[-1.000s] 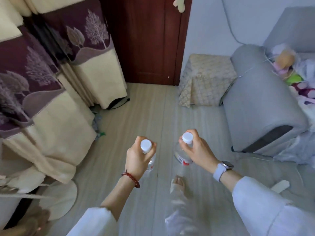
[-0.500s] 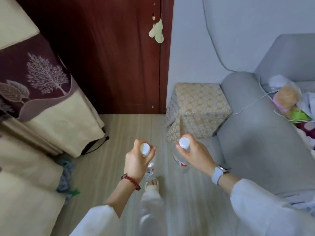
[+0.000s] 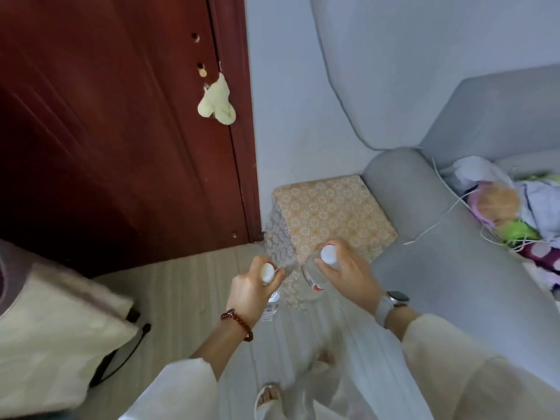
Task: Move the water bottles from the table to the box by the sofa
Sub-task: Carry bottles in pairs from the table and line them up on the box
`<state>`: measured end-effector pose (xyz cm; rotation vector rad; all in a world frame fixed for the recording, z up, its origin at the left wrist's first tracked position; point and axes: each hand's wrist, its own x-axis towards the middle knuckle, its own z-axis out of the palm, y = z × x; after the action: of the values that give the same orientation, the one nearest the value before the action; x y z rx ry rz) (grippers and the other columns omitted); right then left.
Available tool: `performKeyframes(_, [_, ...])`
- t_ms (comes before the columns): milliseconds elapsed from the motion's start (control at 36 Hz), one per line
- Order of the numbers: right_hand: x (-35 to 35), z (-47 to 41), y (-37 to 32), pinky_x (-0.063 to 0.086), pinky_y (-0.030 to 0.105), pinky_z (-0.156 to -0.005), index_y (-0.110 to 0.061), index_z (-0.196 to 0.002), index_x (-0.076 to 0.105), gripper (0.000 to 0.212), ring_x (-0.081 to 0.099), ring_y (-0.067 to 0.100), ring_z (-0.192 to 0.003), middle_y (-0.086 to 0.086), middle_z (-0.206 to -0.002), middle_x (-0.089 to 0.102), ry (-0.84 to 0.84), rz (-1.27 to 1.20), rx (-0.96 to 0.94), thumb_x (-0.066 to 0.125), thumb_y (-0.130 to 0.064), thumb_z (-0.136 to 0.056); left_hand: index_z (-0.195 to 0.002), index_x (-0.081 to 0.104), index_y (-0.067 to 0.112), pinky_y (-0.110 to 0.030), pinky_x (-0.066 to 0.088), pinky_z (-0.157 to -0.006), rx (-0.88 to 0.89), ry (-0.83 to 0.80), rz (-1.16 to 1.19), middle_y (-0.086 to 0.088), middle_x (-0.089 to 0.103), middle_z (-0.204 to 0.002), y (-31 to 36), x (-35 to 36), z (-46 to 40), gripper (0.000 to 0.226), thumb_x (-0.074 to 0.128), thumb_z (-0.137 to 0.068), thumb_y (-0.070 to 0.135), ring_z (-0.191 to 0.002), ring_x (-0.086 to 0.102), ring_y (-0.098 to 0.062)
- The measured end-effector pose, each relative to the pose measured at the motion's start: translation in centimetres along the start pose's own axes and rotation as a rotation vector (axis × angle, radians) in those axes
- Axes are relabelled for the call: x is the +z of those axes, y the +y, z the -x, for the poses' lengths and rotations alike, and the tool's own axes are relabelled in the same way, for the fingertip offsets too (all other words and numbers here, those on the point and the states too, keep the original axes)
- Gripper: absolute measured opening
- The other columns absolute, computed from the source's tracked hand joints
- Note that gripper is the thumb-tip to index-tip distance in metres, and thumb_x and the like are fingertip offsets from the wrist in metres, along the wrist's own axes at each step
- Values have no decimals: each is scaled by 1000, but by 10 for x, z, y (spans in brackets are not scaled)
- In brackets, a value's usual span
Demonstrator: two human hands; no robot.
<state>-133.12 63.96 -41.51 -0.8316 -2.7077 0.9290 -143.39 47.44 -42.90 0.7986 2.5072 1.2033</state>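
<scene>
My left hand [image 3: 247, 294] grips a clear water bottle [image 3: 270, 307] by its neck, white cap up. My right hand [image 3: 348, 275] grips a second clear water bottle [image 3: 312, 275] with a red-and-white label, also just under its white cap. Both bottles hang upright at waist height, close together. Just beyond them stands the box [image 3: 330, 210], draped in a beige floral cloth, set against the grey sofa's arm [image 3: 439, 253]. The right bottle hangs over the box's near edge; the left one is level with its front left corner.
A dark red wooden door [image 3: 121, 131] fills the upper left, with a pale cloth hanging on it. A cream and purple curtain [image 3: 51, 322] bulges in at the lower left. Toys and a white cord lie on the sofa seat [image 3: 515, 213]. My feet stand on pale floorboards [image 3: 181, 292].
I have walked closer to the box; it has grown larger and now lies right behind the bottles. Both hands keep their grip on the bottles.
</scene>
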Motion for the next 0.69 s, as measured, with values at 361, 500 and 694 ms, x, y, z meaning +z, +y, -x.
performKeyframes(361, [-21,-191,103,47,35,-63,-14,-114,45,39,62,30,-73,8,-80,64,-84,152,81,48,-44,-90,-102,47,15,-36,50,-72,-136,-114,-68,-9,68,-90,18,110,-200,33,59,-84,40,-85,62,-31])
performKeyframes(500, [-19,-270,144,40,32,-51,-14,-117,43,41,53,24,-60,1,-72,53,-115,197,44,44,-45,-91,-112,45,16,-38,50,-71,-190,-53,-152,-8,68,-99,16,157,-274,41,55,-85,44,-86,63,-34])
performKeyframes(694, [13,-369,186,38,28,-49,-10,-123,38,47,61,27,-72,9,-92,66,-151,184,0,41,-46,-92,-113,47,11,-35,45,-67,-219,43,-204,-10,67,-103,-6,208,-372,44,56,-85,44,-84,64,-33])
